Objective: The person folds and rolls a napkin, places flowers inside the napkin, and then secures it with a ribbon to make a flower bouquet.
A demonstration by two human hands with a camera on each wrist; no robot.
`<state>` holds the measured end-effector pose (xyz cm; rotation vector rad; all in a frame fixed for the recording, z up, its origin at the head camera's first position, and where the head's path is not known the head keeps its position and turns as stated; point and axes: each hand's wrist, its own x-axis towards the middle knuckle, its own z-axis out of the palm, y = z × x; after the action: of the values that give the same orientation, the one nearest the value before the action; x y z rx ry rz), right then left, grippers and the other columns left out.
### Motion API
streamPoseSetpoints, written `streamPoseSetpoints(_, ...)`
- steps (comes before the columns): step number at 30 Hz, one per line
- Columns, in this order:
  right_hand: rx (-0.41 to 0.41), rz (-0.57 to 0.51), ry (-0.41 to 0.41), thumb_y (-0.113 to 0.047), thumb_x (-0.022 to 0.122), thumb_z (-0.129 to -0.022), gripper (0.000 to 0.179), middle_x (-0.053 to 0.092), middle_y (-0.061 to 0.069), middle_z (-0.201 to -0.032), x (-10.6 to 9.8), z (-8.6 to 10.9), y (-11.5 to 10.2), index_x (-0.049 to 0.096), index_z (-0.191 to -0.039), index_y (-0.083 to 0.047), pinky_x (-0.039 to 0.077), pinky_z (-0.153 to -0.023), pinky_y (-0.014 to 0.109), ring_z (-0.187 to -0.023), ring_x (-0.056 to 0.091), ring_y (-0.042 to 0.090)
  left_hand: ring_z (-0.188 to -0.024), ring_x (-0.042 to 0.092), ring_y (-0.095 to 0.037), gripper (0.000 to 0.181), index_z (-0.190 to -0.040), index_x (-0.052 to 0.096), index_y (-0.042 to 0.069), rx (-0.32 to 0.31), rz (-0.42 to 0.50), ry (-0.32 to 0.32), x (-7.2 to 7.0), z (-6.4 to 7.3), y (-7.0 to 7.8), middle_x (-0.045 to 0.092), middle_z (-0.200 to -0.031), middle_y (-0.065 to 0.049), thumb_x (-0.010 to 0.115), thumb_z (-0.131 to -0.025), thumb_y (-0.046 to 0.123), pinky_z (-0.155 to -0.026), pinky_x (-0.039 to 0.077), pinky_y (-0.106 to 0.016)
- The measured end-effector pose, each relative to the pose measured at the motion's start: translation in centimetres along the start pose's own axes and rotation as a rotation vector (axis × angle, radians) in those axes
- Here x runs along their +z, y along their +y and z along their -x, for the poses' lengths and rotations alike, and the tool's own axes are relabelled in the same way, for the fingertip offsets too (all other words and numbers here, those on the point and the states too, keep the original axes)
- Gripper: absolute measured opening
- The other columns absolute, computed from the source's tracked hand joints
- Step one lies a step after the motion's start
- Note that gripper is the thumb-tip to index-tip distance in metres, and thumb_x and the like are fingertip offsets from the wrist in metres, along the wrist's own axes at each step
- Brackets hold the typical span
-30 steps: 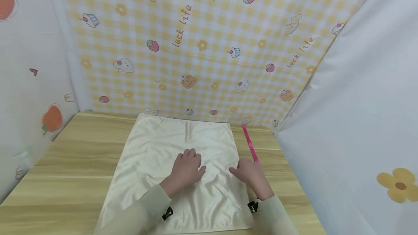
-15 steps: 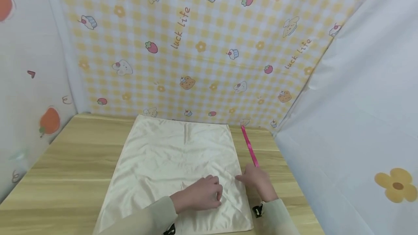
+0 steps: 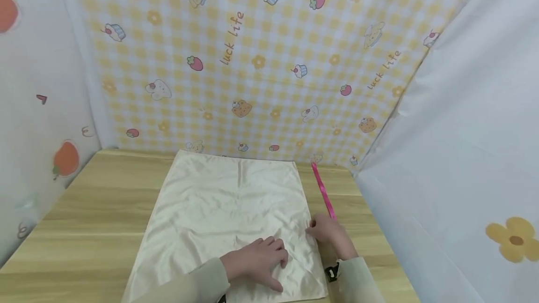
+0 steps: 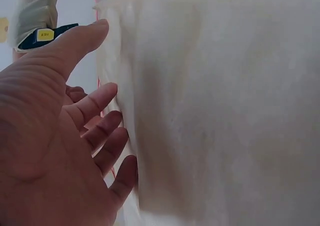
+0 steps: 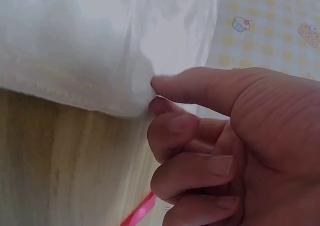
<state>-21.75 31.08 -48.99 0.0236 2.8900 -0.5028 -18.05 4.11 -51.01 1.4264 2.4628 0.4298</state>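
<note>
A cream satin cloth (image 3: 210, 204) lies spread out, with soft wrinkles in its near half. Over its lower right part my left hand (image 3: 258, 261) rests, fingers spread and thumb apart. In the left wrist view those fingertips (image 4: 115, 118) touch the fabric. At the cloth's right edge is my right hand (image 3: 328, 232). Seen from the right wrist, its thumb and index finger pinch the hemmed edge of the cloth (image 5: 75, 51), while the other fingers curl in. A pink ribbon (image 3: 322, 188) runs along the table beyond the right hand, its near end hidden behind it.
The table (image 3: 84, 209) has a light wood-grain top. Behind it rises a yellow checked curtain (image 3: 236, 83) with cartoon prints. White sheets stand on both sides, the right one (image 3: 442, 153) close to the right arm.
My left hand has come down and right from the cloth's middle; its fingers, curled half a second ago, are now spread. My right hand has shifted slightly nearer along the cloth's right edge.
</note>
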Motion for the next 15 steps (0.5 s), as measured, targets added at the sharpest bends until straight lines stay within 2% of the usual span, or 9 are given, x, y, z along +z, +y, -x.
streamPoseSetpoints(4,-0.009,-0.01,0.027,-0.021,0.073,-0.098,0.025,0.053,0.0,-0.071,0.3,0.2,0.0,0.059,-0.079,-0.014,0.038,-0.059,0.032,-0.064,0.049,0.017,-0.092,0.033,-0.005,0.048,-0.097,0.05,0.032,-0.009,-0.158,0.037,0.4,0.4,0.7,0.043,-0.114,0.017,0.077,-0.088,0.07,-0.076,0.032,-0.022)
streamPoseSetpoints(7,0.02,-0.014,0.057,-0.022,0.073,-0.094,0.027,0.048,-0.002,-0.068,0.3,0.4,-0.2,0.056,-0.074,-0.014,0.035,-0.057,0.032,-0.061,0.045,0.016,-0.093,0.034,-0.005,0.048,-0.09,0.047,0.032,-0.015,-0.248,0.057,0.7,0.6,1.2,0.046,-0.118,0.017,0.077,-0.087,0.069,-0.076,0.031,-0.021)
streamPoseSetpoints(9,0.035,-0.01,0.072,-0.023,0.073,-0.091,0.03,0.045,-0.002,-0.065,0.3,0.6,-0.3,0.053,-0.07,-0.015,0.033,-0.055,0.031,-0.059,0.042,0.016,-0.095,0.035,-0.004,0.046,-0.087,0.047,0.032,-0.016,-0.27,0.064,0.8,0.8,1.4,0.048,-0.122,0.017,0.077,-0.088,0.066,-0.076,0.032,-0.021)
streamPoseSetpoints(13,0.046,-0.018,0.051,-0.022,0.071,-0.089,0.035,0.042,-0.002,-0.063,0.0,0.8,-0.4,0.047,-0.065,-0.016,0.03,-0.053,0.031,-0.057,0.038,0.016,-0.097,0.038,-0.004,0.04,-0.085,0.047,0.033,-0.008,-0.27,0.06,0.9,0.9,1.5,0.05,-0.126,0.017,0.076,-0.089,0.061,-0.076,0.033,-0.02)
streamPoseSetpoints(15,0.033,-0.029,0.015,-0.022,0.069,-0.087,0.034,0.041,-0.004,-0.061,0.6,-0.4,0.7,0.045,-0.063,-0.018,0.031,-0.052,0.03,-0.055,0.037,0.014,-0.096,0.038,-0.004,0.039,-0.086,0.047,0.033,0.0,-0.273,0.063,0.9,1.0,1.5,0.05,-0.126,0.017,0.075,-0.089,0.06,-0.074,0.032,-0.019)
